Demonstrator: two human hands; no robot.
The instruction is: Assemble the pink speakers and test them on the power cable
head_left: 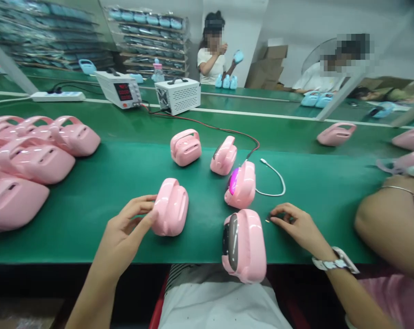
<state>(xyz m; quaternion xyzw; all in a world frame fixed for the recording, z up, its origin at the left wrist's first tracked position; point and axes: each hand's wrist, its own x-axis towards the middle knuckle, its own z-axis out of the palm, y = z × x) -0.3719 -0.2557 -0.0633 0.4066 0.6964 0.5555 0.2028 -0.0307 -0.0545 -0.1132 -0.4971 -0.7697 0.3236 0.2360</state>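
- Green matting covers the long worktop (pixel 90 192), with a second green lane behind it and grey racks of pale blue units (pixel 148 20) against the far wall.
- Red digits glow on the display of a white power supply (pixel 119 89), but they are too blurred to read; no other writing or brand can be made out.
- Beside it stands a white vented box (pixel 178 94), and a red and black lead (pixel 207 125) runs from there to a pink unit lit purple (pixel 240 185), with a white cable (pixel 273 176) just to its right.
- Left hand (pixel 126 233) is loosely open, thumb and fingertips touching the side of a pink handled unit (pixel 170 206).
- Right hand (pixel 296 224), with a white watch (pixel 335 261) at the wrist, pinches at a tiny part (pixel 267 221) lying on the mat; whether the fingers truly grip it cannot be told.
- Between the hands, at the near edge, lies a pink unit with a dark screen (pixel 244 244).
- A heap of pink units (pixel 28 160) fills the left side.
- A co-worker's arm (pixel 388 224) rests at the right; two other people work beyond the far lane.
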